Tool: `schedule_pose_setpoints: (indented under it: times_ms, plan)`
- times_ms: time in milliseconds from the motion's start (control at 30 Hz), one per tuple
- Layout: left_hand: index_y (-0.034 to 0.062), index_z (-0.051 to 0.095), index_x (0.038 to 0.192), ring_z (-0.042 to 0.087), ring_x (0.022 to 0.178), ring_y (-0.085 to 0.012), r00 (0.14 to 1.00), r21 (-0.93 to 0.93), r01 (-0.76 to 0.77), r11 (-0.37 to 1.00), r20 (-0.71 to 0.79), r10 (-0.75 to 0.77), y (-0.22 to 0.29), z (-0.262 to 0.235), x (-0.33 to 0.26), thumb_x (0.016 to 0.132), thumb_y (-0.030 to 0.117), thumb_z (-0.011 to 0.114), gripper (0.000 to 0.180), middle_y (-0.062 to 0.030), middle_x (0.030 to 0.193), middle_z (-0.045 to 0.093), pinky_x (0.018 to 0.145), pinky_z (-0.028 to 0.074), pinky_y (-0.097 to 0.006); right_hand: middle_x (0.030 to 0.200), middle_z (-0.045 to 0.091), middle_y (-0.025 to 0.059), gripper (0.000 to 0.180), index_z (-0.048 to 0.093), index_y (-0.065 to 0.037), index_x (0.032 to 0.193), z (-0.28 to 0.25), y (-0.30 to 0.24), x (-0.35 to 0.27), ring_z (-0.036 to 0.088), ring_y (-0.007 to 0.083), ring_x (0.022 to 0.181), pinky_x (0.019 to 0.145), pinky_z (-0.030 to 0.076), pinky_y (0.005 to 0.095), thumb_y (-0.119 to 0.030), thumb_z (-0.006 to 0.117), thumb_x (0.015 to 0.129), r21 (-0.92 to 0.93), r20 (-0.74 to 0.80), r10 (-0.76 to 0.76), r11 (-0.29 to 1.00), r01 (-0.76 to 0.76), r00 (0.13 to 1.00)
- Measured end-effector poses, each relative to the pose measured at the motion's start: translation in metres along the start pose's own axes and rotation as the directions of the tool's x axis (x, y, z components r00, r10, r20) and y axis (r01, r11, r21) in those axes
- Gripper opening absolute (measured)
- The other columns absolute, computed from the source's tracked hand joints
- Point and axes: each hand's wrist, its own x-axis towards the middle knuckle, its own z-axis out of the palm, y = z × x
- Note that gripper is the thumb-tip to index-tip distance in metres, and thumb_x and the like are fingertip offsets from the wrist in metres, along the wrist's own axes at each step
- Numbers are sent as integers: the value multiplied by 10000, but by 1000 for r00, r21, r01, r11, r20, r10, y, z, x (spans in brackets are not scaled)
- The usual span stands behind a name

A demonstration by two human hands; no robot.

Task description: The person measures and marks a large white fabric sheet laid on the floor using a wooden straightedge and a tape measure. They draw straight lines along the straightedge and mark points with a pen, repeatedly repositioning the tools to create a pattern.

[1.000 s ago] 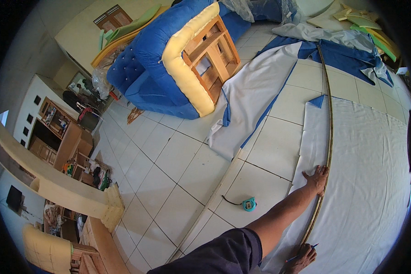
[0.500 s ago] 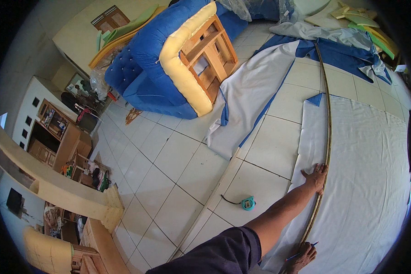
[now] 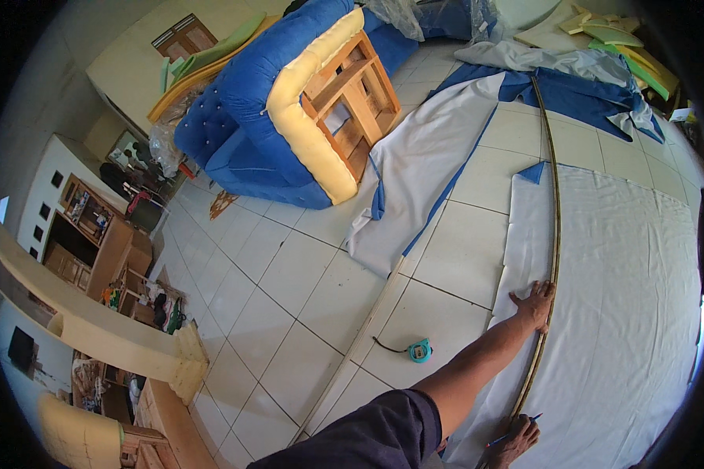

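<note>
White-backed fabric (image 3: 610, 289) lies spread on the floor, its blue face showing at a folded corner. A long, thin wooden strip (image 3: 556, 211) runs lengthwise over it, bowed in this wide view. My left hand (image 3: 533, 305) presses down beside the strip with fingers spread, touching its left side. Nearer to me, my right hand (image 3: 516, 444) grips a blue pen (image 3: 534, 417) close to the strip's near end. Left of my left forearm, a teal tape measure (image 3: 420, 351) with a dark strap rests on the tiles.
A blue tufted sofa (image 3: 246, 133) with bare wooden frame and yellow foam stands ahead to the left. Another fabric piece (image 3: 422, 156) lies between it and the strip. Blue cloth (image 3: 579, 98) and foam sheets (image 3: 610, 31) are heaped at the far right. A pale pillar (image 3: 189, 356) stands left.
The view has shifted slightly. Both hands keep their places on the strip and fabric, and the pen stays in my right hand.
</note>
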Motion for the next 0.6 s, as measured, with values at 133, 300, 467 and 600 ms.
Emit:
schedule_pose_setpoints:
  times_ms: [133, 300, 467, 600]
  plan:
    - [187, 5, 1673, 93, 1610, -307, 1000, -29, -16, 999, -10, 16, -2, 2, 0, 618, 374, 975, 1445, -11, 1759, 66, 1053, 215, -906, 1107, 624, 163, 424, 646, -132, 1164, 0, -1, 0, 528, 409, 1134, 930, 406, 573, -423, 692, 859, -6, -2, -13, 1000, 13, 1000]
    - [189, 45, 1672, 104, 1609, -307, 999, -29, -20, 999, -39, 18, -2, 1, -2, 605, 379, 982, 1433, -22, 1755, 95, 1055, 219, -903, 1133, 625, 150, 408, 662, -147, 1162, 0, 2, -1, 523, 406, 1150, 945, 403, 582, -423, 686, 863, 6, 27, 12, 1000, -12, 1000]
    - [169, 24, 1670, 88, 1608, -331, 1000, -20, -14, 1000, -5, 14, 1, -5, -7, 653, 358, 968, 1399, -25, 1755, 84, 1074, 202, -901, 1161, 624, 150, 452, 656, -143, 1181, 3, 3, -2, 517, 410, 1174, 959, 402, 587, -463, 696, 865, -12, 25, 47, 999, -46, 999]
    - [177, 16, 1671, 80, 1610, -320, 1000, -9, 3, 1000, 17, -2, 2, -6, -6, 650, 361, 970, 1409, -17, 1757, 69, 1083, 195, -899, 1164, 620, 167, 477, 640, -126, 1206, 2, 1, -2, 517, 416, 1175, 961, 404, 591, -477, 691, 887, -47, 48, 24, 999, -22, 999]
